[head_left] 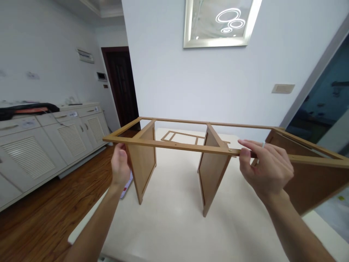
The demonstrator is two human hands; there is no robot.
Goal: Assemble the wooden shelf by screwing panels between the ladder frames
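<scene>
A light-brown wooden shelf frame [191, 147] stands across the white table, its long rails on top and panels hanging down from them. My left hand [120, 165] grips the frame at the left panel [143, 163], just under the front rail; some of its fingers are hidden. Near the joint above the middle panel [215, 178], my right hand [268, 169] is closed on the front rail, thumb in front. A small pale, thin piece [263, 144] shows between the right fingers, too small to name. The right panel [313, 182] is darker and slopes away.
Behind the frame, a second flat wooden frame [188, 135] lies on the white table [169, 233]. A flat object with a pale purple face [127, 187] lies near the table's left edge. White cabinets [68, 134] line the left wall, and a wall [231, 94] rises behind.
</scene>
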